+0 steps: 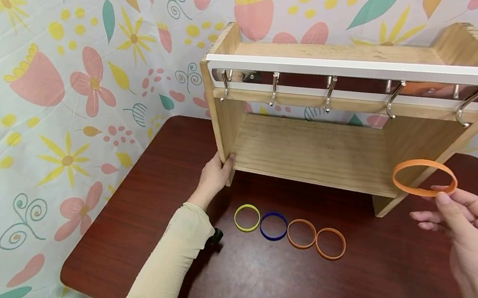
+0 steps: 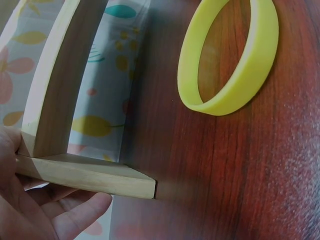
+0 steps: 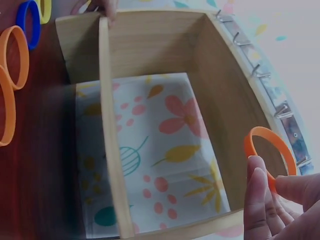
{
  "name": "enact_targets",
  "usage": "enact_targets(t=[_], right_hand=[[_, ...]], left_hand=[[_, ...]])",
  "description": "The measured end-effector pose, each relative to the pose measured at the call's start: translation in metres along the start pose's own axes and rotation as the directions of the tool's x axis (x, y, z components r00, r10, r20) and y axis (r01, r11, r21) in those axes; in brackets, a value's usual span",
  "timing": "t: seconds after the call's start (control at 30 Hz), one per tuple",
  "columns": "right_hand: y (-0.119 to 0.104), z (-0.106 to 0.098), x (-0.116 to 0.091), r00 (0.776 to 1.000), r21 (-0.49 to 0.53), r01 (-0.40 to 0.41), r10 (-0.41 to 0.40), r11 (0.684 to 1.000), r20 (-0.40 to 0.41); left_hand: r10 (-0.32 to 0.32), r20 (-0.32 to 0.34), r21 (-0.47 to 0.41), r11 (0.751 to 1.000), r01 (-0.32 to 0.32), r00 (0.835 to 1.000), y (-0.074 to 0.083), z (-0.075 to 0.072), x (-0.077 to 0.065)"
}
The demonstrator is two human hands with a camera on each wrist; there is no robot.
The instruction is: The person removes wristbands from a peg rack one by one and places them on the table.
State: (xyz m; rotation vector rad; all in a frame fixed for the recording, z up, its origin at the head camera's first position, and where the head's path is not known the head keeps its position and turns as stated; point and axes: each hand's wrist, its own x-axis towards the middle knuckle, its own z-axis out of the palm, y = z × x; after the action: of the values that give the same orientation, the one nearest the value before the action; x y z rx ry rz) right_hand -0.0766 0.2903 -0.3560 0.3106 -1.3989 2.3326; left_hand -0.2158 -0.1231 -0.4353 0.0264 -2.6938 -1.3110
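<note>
My left hand (image 1: 214, 178) grips the lower left side panel of a wooden shelf (image 1: 310, 150), the thumb at the front edge where the bottom board meets the panel. In the left wrist view, its fingers (image 2: 82, 215) reach around the panel's outer side. My right hand (image 1: 474, 242) pinches an orange silicone wristband (image 1: 425, 163) between thumb and fingers, raised in front of the shelf's right side. A row of metal hooks (image 1: 329, 94) runs along the shelf's upper front; nothing hangs on them.
On the dark red table (image 1: 258, 285), in front of the shelf, lie a yellow wristband (image 1: 247, 230), a blue wristband (image 1: 272, 238) and two orange wristbands (image 1: 299, 246) in a row. A flower-patterned cloth (image 1: 86, 150) hangs behind and to the left.
</note>
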Motion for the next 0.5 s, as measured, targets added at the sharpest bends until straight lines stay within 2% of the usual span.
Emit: enact_targets(t=[0.3,0.5], right_hand=[[0.005,-0.007,-0.009,0.998,-0.077,-0.061,0.061,0.995,0.003],[0.008,-0.012,-0.013,0.995,-0.079,-0.099,0.100,0.992,0.010]], left_hand=[[0.001,-0.003,0.007,1.000,-0.001,1.000,0.000,0.000,0.000],[0.002,-0.008,0.012,1.000,-0.002,1.000,-0.001,0.001,0.000]])
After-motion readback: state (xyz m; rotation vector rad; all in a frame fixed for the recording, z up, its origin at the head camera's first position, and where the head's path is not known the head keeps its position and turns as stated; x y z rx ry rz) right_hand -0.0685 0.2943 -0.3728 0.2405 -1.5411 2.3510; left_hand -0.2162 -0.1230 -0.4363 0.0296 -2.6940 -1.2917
